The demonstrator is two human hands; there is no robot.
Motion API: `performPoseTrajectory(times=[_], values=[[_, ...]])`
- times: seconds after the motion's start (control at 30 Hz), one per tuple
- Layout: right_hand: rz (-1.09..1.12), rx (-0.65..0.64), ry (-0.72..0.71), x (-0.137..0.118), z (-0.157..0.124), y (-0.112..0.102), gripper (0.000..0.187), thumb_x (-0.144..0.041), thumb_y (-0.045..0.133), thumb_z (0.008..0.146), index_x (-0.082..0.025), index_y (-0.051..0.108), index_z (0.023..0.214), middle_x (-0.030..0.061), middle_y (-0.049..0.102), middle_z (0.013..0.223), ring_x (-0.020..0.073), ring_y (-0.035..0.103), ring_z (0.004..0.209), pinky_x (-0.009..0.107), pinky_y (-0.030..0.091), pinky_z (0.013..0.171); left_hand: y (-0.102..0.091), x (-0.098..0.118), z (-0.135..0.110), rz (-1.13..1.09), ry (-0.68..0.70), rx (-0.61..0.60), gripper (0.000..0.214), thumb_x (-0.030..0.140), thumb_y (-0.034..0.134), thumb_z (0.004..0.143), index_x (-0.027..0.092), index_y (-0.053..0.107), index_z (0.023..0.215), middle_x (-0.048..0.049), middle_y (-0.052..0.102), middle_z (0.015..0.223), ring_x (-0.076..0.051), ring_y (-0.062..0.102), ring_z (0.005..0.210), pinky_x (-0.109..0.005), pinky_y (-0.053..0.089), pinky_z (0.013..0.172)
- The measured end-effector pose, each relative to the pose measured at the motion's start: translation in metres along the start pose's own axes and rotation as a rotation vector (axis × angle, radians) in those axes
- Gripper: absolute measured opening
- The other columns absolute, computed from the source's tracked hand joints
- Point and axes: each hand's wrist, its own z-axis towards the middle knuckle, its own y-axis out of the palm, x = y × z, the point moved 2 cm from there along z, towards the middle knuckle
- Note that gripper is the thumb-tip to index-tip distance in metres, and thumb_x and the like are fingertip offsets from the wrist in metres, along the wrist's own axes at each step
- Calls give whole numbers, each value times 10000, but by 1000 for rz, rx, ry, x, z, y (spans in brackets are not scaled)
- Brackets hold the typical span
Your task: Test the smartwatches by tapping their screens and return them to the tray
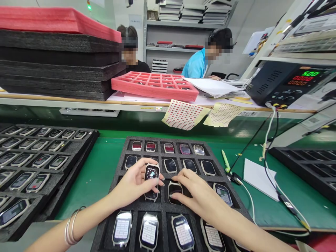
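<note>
Perhaps, lit watch: it could be slipping from a loose pinch and scratching the watch underneath.
Left hand: I'm pinching that lit watch between thumb and fingers, holding it over the black tray.
Right hand: I'm resting part-open thumb and fingers about a second watch in its slot; whether I'm gripping it, I can't tell.

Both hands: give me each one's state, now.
Left hand: closed, holding a watch.
Right hand: touching a second watch; whether its grip is closed cannot be told.
</note>
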Motion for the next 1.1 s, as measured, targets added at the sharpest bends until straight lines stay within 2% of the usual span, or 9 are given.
performPoseTrajectory(times=[0.1, 0.17, 0.27, 0.37, 0.47, 0.57, 0.67, 0.87, 1.1], values=[[178, -31, -29, -5, -4, -3, 60, -229, 593, 893, -202, 610, 943, 47, 551, 985, 209, 565, 946, 328, 471, 822, -2, -1, -4, 21, 17, 6, 481, 106, 684, 768, 217, 429, 1161, -58, 620, 994, -180, 619, 905, -317, 500, 807], [330, -14, -50, -8, 0, -7, 84, -244, 536, 925, -203, 604, 896, 51, 556, 1051, 201, 560, 1010, 320, 462, 870, -3, -2, -7, 39, 16, 38, 485, 103, 665, 781, 224, 414, 1178, -50, 599, 999, -167, 605, 891, -293, 493, 777], [678, 20, 48, -7, 15, -13, 181, -338, 503, 935, -171, 568, 957, 68, 626, 933, 180, 634, 806, 263, 534, 644, -3, -1, -9, 76, 15, 103, 442, 131, 627, 814, 227, 405, 1184, -37, 568, 979, -162, 591, 857, -264, 491, 697], [959, 20, 159, -2, 32, -14, 273, -378, 584, 885, -133, 557, 1002, 72, 662, 849, 95, 546, 497, 161, 404, 356, -4, -1, -8, 117, 27, 125, 412, 152, 607, 827, 218, 402, 1177, -28, 547, 949, -162, 585, 830, -261, 493, 668], [1167, -11, 151, 0, 39, -13, 400, -344, 648, 849, -146, 531, 1177, 107, 649, 1006, 77, 547, 540, 130, 398, 355, -5, -4, -7, 144, 23, 125, 407, 169, 594, 835, 216, 388, 1182, -21, 532, 923, -161, 581, 816, -257, 492, 651], [1372, -135, 140, 0, 36, -8, 492, -330, 592, 895, -188, 421, 1334, 116, 632, 1035, 112, 612, 613, 153, 457, 395, -6, -8, -7, 147, -11, 99, 427, 156, 595, 825, 220, 379, 1187, -22, 527, 947, -161, 576, 836, -257, 491, 667], [1465, -175, 106, 2, 32, -5, 521, -292, 594, 903, -216, 384, 1374, 83, 635, 949, 140, 646, 650, 182, 499, 442, -4, -10, -8, 142, -30, 82, 439, 135, 587, 818, 228, 377, 1192, -17, 533, 954, -149, 564, 823, -249, 479, 672], [1424, -156, 57, 4, 32, -2, 458, -270, 690, 833, -172, 538, 1253, 93, 647, 959, 85, 599, 480, 196, 499, 428, -1, -6, -11, 211, -55, 107, 348, 125, 573, 823, 222, 427, 1122, 27, 530, 851, -104, 498, 701, -228, 425, 662], [1491, -239, 24, 4, 32, -1, 511, -301, 701, 823, -191, 522, 1289, 92, 645, 938, 124, 642, 532, 213, 521, 445, -2, -3, -11, 388, -41, 133, 258, 168, 550, 838, 225, 451, 1070, 12, 495, 922, -125, 462, 728, -245, 410, 662]])
